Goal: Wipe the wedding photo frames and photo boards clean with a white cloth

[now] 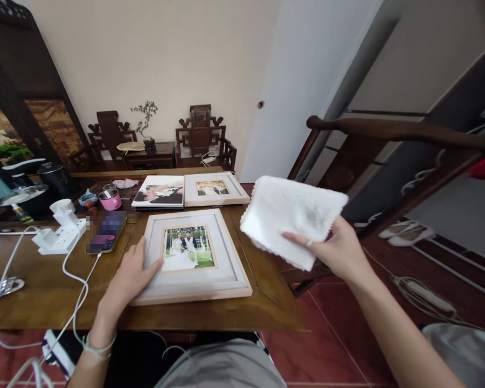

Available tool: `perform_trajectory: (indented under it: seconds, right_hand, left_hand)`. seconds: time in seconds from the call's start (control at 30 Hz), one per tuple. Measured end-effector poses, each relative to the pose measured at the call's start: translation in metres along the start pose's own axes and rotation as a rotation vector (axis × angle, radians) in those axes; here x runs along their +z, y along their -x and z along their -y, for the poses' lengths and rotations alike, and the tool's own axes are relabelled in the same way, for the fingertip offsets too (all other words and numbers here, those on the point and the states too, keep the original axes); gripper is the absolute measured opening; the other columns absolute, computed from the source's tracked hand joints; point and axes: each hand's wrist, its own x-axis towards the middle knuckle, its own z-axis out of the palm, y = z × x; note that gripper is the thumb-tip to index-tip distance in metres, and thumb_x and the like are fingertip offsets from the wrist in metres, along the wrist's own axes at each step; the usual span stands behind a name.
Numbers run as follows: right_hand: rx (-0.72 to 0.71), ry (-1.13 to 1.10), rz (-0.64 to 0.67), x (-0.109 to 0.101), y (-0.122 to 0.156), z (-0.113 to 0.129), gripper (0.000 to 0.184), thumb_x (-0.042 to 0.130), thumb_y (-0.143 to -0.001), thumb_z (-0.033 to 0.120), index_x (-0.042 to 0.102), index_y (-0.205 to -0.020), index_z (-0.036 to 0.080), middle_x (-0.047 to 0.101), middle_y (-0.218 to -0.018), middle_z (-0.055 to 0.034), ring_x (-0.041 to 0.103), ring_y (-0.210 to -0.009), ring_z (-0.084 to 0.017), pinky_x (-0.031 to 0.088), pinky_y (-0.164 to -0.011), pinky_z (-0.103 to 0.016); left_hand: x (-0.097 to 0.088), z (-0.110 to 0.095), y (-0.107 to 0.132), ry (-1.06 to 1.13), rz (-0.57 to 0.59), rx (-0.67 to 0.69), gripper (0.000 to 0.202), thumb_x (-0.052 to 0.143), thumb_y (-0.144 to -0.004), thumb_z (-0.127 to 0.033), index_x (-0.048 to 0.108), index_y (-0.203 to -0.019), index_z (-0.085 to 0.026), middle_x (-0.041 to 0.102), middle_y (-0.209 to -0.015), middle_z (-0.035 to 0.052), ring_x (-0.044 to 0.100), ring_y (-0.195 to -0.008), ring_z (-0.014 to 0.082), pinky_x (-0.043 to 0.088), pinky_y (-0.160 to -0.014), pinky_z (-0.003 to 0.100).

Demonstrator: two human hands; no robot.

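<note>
A picture frame point(230, 269) with a pale wood edge and a wedding photo lies flat near the front edge of the wooden table point(275, 302). My left hand point(135, 272) rests on its left side, thumb over the border and fingers along the outer edge. Off to the right of the table, my right hand point(335, 248) holds up a folded white cloth point(286, 215), pinched between thumb and fingers. A greyish smudge marks the cloth's right part. The fingers behind the cloth are hidden.
Behind the frame lie another framed photo point(236, 188) and a photo album point(157, 191). To the left are a phone point(107, 231), a white power strip point(60, 237) with cables, a pink cup point(110, 199) and a black pot point(54, 180). A wooden chair point(388, 129) stands at right.
</note>
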Motion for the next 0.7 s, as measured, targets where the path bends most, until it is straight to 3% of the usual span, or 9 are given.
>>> perform_trajectory:
  seconds: [0.1,0.13,0.17,0.27,0.33,0.43,0.6,0.7]
  right_hand:
    - [-0.195,0.376,-0.049,0.009,-0.013,0.003,0.027,0.067,-0.073,0.031,0.061,-0.094,0.015,0.068,-0.095,-0.0162,0.064,-0.091,-0.036,0.053,-0.077,-0.049]
    - [-0.266,0.469,-0.011,0.016,-0.014,0.004,0.013,0.061,-0.076,0.02,0.061,-0.088,0.015,0.068,-0.097,-0.0176,0.064,-0.094,-0.036,0.053,-0.077,-0.047]
    - [-0.35,0.528,0.05,0.024,-0.013,0.006,0.012,0.054,-0.076,0.01,0.06,-0.084,0.016,0.067,-0.103,-0.0187,0.062,-0.101,-0.035,0.053,-0.08,-0.046]
    - [-0.614,0.552,0.316,0.055,0.001,0.017,0.039,0.039,-0.07,-0.008,0.062,-0.089,0.018,0.051,-0.137,-0.0129,0.044,-0.129,-0.031,0.046,-0.098,-0.047]
    - [-0.703,0.545,0.499,0.073,0.015,0.026,0.049,0.038,-0.071,-0.011,0.063,-0.098,0.021,0.042,-0.146,-0.0075,0.032,-0.136,-0.029,0.039,-0.104,-0.051]
    - [-0.705,0.542,0.688,0.083,0.031,0.038,0.053,0.039,-0.073,-0.011,0.063,-0.107,0.022,0.041,-0.146,-0.0084,0.026,-0.139,-0.03,0.035,-0.104,-0.057]
    - [-0.67,0.487,0.845,0.065,0.038,0.051,0.058,0.035,-0.073,-0.012,0.061,-0.113,0.021,0.041,-0.146,-0.0093,0.026,-0.139,-0.03,0.04,-0.102,-0.052]
    - [-0.667,0.467,0.866,0.058,0.04,0.047,0.062,0.034,-0.068,-0.013,0.06,-0.113,0.021,0.039,-0.148,-0.0089,0.024,-0.139,-0.029,0.04,-0.103,-0.047]
  left_hand:
    - [0.009,0.011,-0.009,-0.047,-0.002,0.147,0.065,0.061,-0.075,-0.046,0.047,-0.13,-0.015,0.048,-0.137,0.0164,0.041,-0.129,0.033,0.027,-0.11,0.044]
    - [0.012,0.016,-0.011,-0.084,-0.006,0.192,0.061,0.058,-0.078,-0.044,0.046,-0.131,-0.015,0.047,-0.137,0.0163,0.041,-0.129,0.0326,0.027,-0.109,0.047]
    - [0.014,0.021,-0.013,-0.113,-0.003,0.238,0.057,0.053,-0.082,-0.042,0.044,-0.132,-0.015,0.046,-0.137,0.0159,0.04,-0.129,0.0314,0.028,-0.11,0.047]
    - [0.02,0.033,-0.014,-0.151,0.009,0.326,0.048,0.042,-0.089,-0.033,0.042,-0.133,-0.015,0.043,-0.137,0.016,0.038,-0.131,0.0289,0.029,-0.11,0.048]
    - [0.023,0.035,-0.012,-0.149,0.014,0.353,0.044,0.037,-0.09,-0.028,0.043,-0.132,-0.015,0.041,-0.137,0.0155,0.038,-0.131,0.0278,0.029,-0.11,0.047]
    - [0.024,0.03,-0.007,-0.137,0.005,0.352,0.04,0.034,-0.09,-0.023,0.046,-0.128,-0.015,0.038,-0.134,0.0144,0.037,-0.13,0.0262,0.029,-0.111,0.046]
    - [0.021,0.015,-0.012,-0.2,0.042,0.285,0.042,0.041,-0.08,-0.013,0.049,-0.121,-0.01,0.039,-0.12,0.0153,0.04,-0.124,0.0284,0.03,-0.11,0.05]
    - [0.022,0.015,-0.024,-0.233,0.052,0.339,0.05,0.042,-0.079,-0.013,0.043,-0.129,-0.008,0.033,-0.133,0.0197,0.029,-0.133,0.0327,0.025,-0.111,0.054]
